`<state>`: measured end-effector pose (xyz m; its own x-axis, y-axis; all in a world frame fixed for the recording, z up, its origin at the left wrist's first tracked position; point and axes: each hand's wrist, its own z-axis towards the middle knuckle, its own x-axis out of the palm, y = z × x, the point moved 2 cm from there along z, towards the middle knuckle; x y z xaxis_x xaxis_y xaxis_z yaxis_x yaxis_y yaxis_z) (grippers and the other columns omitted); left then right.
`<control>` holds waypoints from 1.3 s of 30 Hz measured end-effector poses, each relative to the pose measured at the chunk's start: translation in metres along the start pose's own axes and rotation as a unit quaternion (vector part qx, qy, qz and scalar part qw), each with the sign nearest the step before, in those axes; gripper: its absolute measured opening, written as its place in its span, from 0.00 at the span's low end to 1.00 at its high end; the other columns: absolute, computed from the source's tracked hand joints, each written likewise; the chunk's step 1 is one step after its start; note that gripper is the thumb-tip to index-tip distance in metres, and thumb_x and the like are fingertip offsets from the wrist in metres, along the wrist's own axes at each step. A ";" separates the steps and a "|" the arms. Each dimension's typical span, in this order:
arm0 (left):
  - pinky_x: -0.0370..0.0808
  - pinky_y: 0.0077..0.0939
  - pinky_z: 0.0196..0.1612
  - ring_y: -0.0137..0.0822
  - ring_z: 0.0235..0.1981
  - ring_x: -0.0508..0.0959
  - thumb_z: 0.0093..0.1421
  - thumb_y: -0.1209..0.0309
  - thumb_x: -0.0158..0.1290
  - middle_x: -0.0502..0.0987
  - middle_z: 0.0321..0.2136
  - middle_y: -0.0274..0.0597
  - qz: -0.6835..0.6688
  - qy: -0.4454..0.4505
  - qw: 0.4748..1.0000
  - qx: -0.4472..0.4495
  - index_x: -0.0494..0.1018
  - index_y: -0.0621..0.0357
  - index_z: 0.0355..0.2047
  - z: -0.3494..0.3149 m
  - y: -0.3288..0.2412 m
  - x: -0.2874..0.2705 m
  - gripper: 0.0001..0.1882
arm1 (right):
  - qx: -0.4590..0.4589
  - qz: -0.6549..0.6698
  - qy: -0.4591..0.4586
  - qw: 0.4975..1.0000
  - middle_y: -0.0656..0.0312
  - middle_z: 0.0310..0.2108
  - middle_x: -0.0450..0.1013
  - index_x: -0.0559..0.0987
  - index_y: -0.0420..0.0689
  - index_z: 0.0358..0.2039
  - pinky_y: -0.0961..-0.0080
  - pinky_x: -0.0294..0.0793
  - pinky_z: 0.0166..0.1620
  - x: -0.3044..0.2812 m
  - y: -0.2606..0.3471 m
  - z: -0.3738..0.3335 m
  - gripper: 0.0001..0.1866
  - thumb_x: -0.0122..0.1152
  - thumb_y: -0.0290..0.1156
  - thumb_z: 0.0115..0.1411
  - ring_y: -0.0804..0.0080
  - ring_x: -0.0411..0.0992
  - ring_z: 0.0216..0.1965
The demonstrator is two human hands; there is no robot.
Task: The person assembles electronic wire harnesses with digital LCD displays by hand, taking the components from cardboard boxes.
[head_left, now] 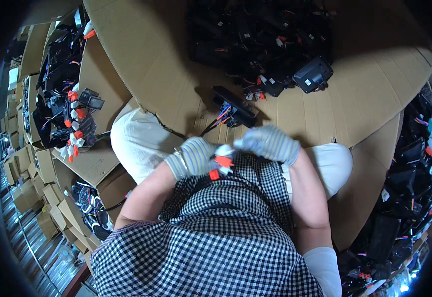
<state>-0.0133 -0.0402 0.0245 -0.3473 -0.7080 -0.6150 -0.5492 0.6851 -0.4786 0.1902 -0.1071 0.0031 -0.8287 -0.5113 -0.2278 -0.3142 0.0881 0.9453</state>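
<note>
Left hand (195, 156) is closed on the plugs (224, 162), right hand (270, 143) curls near them, its hold I cannot tell; the step seems plug handling, next calling for steady pinch; beyond, black unit (237, 109) lies on cardboard (295, 116)

A large tan cardboard sheet (141, 54) spreads across the upper middle. On it, in shadow at the top, lies a heap of black units (255, 37). At the left, more black parts (60, 81) are piled, with orange and white connectors (76, 136) dangling below. Another dark heap (399, 198) fills the right edge. Cardboard boxes (27, 195) crowd the far left background.
</note>
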 end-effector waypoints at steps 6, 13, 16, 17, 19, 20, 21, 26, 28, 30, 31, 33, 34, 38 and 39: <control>0.63 0.18 0.20 0.24 0.18 0.69 0.52 0.57 0.60 0.67 0.16 0.29 -0.611 -0.253 0.746 0.081 0.72 0.63 0.38 0.008 0.054 -0.065 0.22 | 0.257 0.219 -0.408 0.848 0.65 0.27 0.71 0.76 0.44 0.33 0.78 0.68 0.28 -0.065 -0.123 0.018 0.08 0.55 0.34 0.58 0.78 0.67 0.24; 0.72 0.21 0.29 0.30 0.31 0.75 0.54 0.68 0.56 0.75 0.35 0.46 -0.727 -0.285 0.624 0.043 0.69 0.62 0.32 0.058 0.039 -0.054 0.11 | 0.280 -0.287 -0.346 0.848 0.53 0.48 0.69 0.79 0.53 0.38 0.59 0.61 0.54 -0.046 -0.197 0.098 0.17 0.50 0.48 0.55 0.51 0.64 0.49; 0.71 0.22 0.39 0.29 0.34 0.74 0.53 0.67 0.57 0.75 0.37 0.45 -0.709 -0.218 0.669 0.058 0.70 0.61 0.31 0.046 0.032 -0.062 0.12 | 0.339 -0.330 -0.217 0.854 0.56 0.45 0.71 0.80 0.55 0.36 0.60 0.62 0.52 -0.029 -0.202 0.124 0.16 0.50 0.47 0.54 0.50 0.63 0.49; 0.70 0.21 0.41 0.28 0.34 0.73 0.52 0.65 0.58 0.75 0.37 0.44 -0.661 -0.194 0.724 0.037 0.70 0.60 0.32 0.046 0.026 -0.063 0.13 | 0.330 -0.339 -0.176 0.863 0.55 0.41 0.72 0.79 0.51 0.33 0.58 0.66 0.47 -0.035 -0.208 0.125 0.17 0.49 0.48 0.54 0.52 0.67 0.44; 0.69 0.21 0.40 0.26 0.34 0.72 0.53 0.62 0.58 0.75 0.36 0.40 -0.639 -0.157 0.752 0.039 0.71 0.62 0.35 0.053 0.027 -0.061 0.17 | 0.271 -0.187 -0.314 0.890 0.52 0.37 0.72 0.77 0.45 0.31 0.59 0.68 0.41 -0.038 -0.205 0.112 0.15 0.51 0.43 0.55 0.51 0.69 0.37; 0.71 0.22 0.41 0.26 0.34 0.73 0.55 0.64 0.55 0.76 0.34 0.39 -0.630 -0.173 0.755 0.058 0.72 0.62 0.36 0.051 0.023 -0.062 0.15 | 0.269 -0.189 -0.315 0.890 0.52 0.37 0.72 0.77 0.45 0.31 0.59 0.68 0.41 -0.040 -0.193 0.107 0.15 0.51 0.43 0.55 0.51 0.69 0.37; 0.72 0.22 0.41 0.25 0.34 0.74 0.57 0.66 0.53 0.76 0.32 0.38 -0.621 -0.188 0.757 0.078 0.73 0.62 0.37 0.051 0.021 -0.063 0.13 | 0.229 -0.088 -0.336 0.909 0.52 0.35 0.72 0.76 0.44 0.30 0.59 0.69 0.40 -0.043 -0.181 0.099 0.12 0.53 0.39 0.55 0.50 0.69 0.34; 0.73 0.19 0.41 0.23 0.34 0.75 0.56 0.68 0.54 0.77 0.32 0.38 -0.605 -0.238 0.759 0.037 0.73 0.63 0.40 0.051 0.015 -0.060 0.14 | 0.011 -0.211 -0.372 0.904 0.54 0.30 0.69 0.75 0.43 0.29 0.62 0.68 0.38 -0.034 -0.041 0.042 0.06 0.58 0.26 0.48 0.52 0.68 0.35; 0.72 0.17 0.40 0.22 0.32 0.74 0.56 0.70 0.54 0.75 0.30 0.32 -0.619 -0.296 0.722 0.091 0.72 0.62 0.45 0.054 0.008 -0.052 0.16 | -0.018 -0.331 -0.362 0.872 0.54 0.35 0.69 0.74 0.43 0.28 0.61 0.68 0.38 -0.020 -0.007 0.015 0.10 0.61 0.25 0.42 0.53 0.68 0.36; 0.72 0.18 0.40 0.25 0.32 0.75 0.53 0.78 0.51 0.76 0.34 0.39 -0.691 -0.296 0.644 0.144 0.72 0.64 0.45 0.050 -0.002 -0.047 0.17 | -0.019 -0.355 -0.353 0.865 0.55 0.34 0.69 0.73 0.44 0.28 0.61 0.67 0.36 -0.004 0.031 -0.005 0.09 0.61 0.28 0.44 0.57 0.68 0.34; 0.72 0.18 0.40 0.25 0.32 0.75 0.53 0.78 0.51 0.76 0.34 0.39 -0.689 -0.292 0.647 0.150 0.72 0.64 0.45 0.049 -0.007 -0.043 0.17 | -0.035 -0.357 -0.361 0.861 0.56 0.33 0.69 0.73 0.45 0.28 0.61 0.66 0.35 0.008 0.040 -0.013 0.09 0.61 0.30 0.45 0.58 0.68 0.34; 0.72 0.18 0.38 0.24 0.32 0.75 0.52 0.76 0.52 0.77 0.34 0.40 -0.733 -0.143 0.648 0.146 0.71 0.67 0.45 0.052 -0.011 -0.028 0.18 | -0.020 -0.364 -0.319 0.875 0.57 0.33 0.69 0.74 0.46 0.32 0.61 0.66 0.34 0.031 0.043 -0.023 0.12 0.61 0.32 0.45 0.59 0.68 0.33; 0.72 0.20 0.39 0.27 0.32 0.76 0.54 0.72 0.52 0.77 0.36 0.40 -0.419 -0.244 0.841 0.240 0.71 0.66 0.45 0.051 -0.017 -0.031 0.18 | -0.019 -0.332 -0.314 0.889 0.57 0.32 0.69 0.74 0.45 0.35 0.61 0.66 0.34 0.038 0.053 -0.028 0.14 0.61 0.32 0.46 0.59 0.67 0.33; 0.70 0.26 0.47 0.33 0.40 0.75 0.60 0.66 0.48 0.75 0.40 0.43 -0.384 -0.113 0.875 0.272 0.72 0.61 0.46 0.059 -0.027 -0.017 0.16 | -0.002 -0.263 -0.369 0.891 0.57 0.28 0.67 0.76 0.46 0.34 0.64 0.66 0.33 0.056 0.048 -0.044 0.11 0.61 0.31 0.47 0.57 0.66 0.29; 0.69 0.27 0.48 0.32 0.41 0.74 0.61 0.65 0.48 0.75 0.41 0.43 -0.434 -0.074 0.850 0.290 0.72 0.62 0.46 0.061 -0.027 -0.015 0.16 | -0.007 -0.219 -0.386 0.896 0.56 0.29 0.67 0.76 0.46 0.33 0.66 0.67 0.34 0.058 0.041 -0.051 0.10 0.60 0.31 0.49 0.56 0.66 0.30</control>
<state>0.0536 -0.0375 0.0085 0.1210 -0.9897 0.0760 -0.0672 -0.0845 -0.9942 0.1524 -0.1769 0.0409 -0.7024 0.2500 -0.6665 -0.6865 0.0097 0.7271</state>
